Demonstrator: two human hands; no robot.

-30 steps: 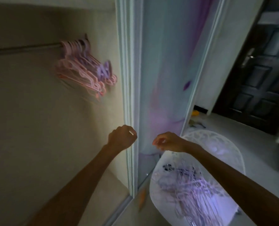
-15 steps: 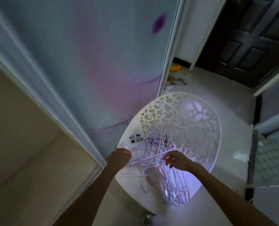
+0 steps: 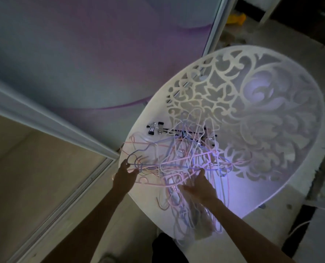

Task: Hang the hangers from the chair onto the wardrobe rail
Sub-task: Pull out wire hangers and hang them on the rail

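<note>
Hangers (image 3: 178,164) tangle on the chair (image 3: 271,111); left hand (image 3: 124,176), at 9 o'clock, grasps hooks; right hand (image 3: 199,185) grip unclear.

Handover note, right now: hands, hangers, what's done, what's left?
Left hand: fingers among the hook ends at the pile's left edge; a firm grip is not clear.
Right hand: spread on the hangers, fingers fairly straight.
Hangers: a tangled pink, white and purple pile on the white chair; a black clip hanger lies at the back.
Done: none visibly lifted.
Left: pull a bunch free and hang it on the rail, which is out of view.
</note>
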